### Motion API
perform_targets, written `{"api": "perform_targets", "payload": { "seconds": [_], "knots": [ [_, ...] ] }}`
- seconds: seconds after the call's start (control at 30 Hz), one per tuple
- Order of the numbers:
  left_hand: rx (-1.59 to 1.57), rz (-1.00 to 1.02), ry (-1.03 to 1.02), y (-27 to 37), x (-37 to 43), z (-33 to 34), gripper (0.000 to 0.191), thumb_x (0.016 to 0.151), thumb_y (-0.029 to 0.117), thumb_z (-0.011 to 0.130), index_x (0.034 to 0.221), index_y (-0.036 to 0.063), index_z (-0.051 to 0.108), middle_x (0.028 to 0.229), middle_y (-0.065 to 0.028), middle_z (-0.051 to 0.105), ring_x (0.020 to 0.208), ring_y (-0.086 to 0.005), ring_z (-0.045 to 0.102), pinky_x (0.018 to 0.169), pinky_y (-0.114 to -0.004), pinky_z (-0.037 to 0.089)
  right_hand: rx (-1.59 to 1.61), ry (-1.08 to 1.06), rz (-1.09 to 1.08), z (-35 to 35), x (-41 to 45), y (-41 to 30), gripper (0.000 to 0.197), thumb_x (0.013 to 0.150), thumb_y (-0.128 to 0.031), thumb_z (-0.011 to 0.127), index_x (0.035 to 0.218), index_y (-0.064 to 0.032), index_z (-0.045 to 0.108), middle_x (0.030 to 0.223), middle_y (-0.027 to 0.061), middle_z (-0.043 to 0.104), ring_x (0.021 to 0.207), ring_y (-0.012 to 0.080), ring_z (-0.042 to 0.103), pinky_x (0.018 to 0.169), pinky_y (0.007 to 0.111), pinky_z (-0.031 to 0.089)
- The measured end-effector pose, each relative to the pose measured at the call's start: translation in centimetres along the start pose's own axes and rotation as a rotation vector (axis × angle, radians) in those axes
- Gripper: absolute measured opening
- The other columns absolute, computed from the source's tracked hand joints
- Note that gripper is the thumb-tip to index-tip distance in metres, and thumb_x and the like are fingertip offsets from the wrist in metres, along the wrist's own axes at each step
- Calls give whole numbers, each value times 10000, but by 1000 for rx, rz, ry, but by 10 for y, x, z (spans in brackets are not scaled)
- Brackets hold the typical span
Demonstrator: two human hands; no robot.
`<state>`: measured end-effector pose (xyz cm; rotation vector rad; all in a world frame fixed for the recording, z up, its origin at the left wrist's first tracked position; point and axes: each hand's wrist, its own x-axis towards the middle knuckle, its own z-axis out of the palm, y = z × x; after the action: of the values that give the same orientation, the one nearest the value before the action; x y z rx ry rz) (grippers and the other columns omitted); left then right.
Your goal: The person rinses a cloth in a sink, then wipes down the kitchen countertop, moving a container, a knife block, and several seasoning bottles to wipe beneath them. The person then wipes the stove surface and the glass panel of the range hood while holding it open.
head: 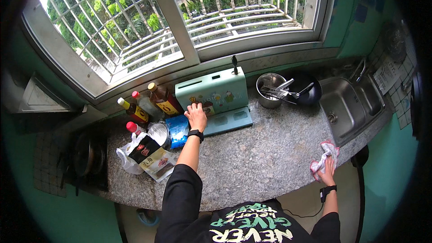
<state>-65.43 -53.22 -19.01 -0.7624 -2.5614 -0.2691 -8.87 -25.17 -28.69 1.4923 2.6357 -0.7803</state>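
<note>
My left hand (196,117) reaches to the front of a light green knife and utensil holder (219,91), its fingers near a small round item there; whether it grips anything is hidden. A blue plastic packet (178,131) lies just left of that wrist. On the right, my right hand (327,172) rests on a crumpled white and pink cloth (325,158) at the counter's front edge, near the sink. The fingers lie over the cloth, against the granite countertop (256,162).
Sauce bottles (165,101), a clear bottle and a spice pouch (152,158) stand or lie at left, near the stove (91,158). A steel pot (270,89) with utensils and a black pan (305,87) sit at the back, beside the steel sink (347,104).
</note>
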Motion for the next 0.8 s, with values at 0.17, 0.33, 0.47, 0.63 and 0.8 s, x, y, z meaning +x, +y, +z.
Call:
{"api": "perform_targets", "payload": {
  "seconds": [0.17, 0.33, 0.47, 0.63, 0.8],
  "knots": [
    [-105, 104, 81, -36, -13, -37, 57, 689, 112, 573, 726, 122, 615, 823, -27, 501, 860, -209, 447, 722, -363, 286, 29, -15, 1, -3, 4, -13, 906, 642, -303, 643, 1381, -139, 146, 1447, 92, 61, 1329, 301, 0, 1039, 471, 43],
    [-122, 80, 52, -85, -72, -124, 88, 671, 110, 607, 756, 134, 615, 823, -29, 505, 863, -207, 465, 742, -367, 291, -53, 35, -38, 7, 9, 30, 892, 634, -310, 633, 1367, -86, 176, 1445, 105, 61, 1327, 307, -1, 1050, 444, 43],
    [-18, -157, -73, -153, -154, -162, 61, 696, 126, 625, 752, 102, 618, 811, -31, 531, 876, -217, 475, 776, -371, 276, -71, -26, -3, 5, 13, 17, 860, 665, -272, 618, 1373, -103, 161, 1445, 100, 62, 1327, 306, 0, 1054, 430, 36],
    [83, -353, -187, -187, -208, -160, 55, 722, 120, 618, 771, 93, 625, 803, -35, 541, 866, -214, 490, 788, -370, 270, -88, -31, -60, 12, 20, 31, 851, 691, -272, 611, 1380, -120, 136, 1451, 69, 35, 1330, 287, -9, 1055, 423, 24],
    [221, -588, -82, -185, -208, -151, 622, 635, 170, 717, 1194, 154, 446, 1186, -94, 395, 1096, -278, 383, 879, -456, 273, -95, -36, -71, 10, 23, 28, 862, 695, -278, 625, 1381, -118, 128, 1452, 62, 31, 1329, 287, -15, 1057, 417, 31]
  ]
}}
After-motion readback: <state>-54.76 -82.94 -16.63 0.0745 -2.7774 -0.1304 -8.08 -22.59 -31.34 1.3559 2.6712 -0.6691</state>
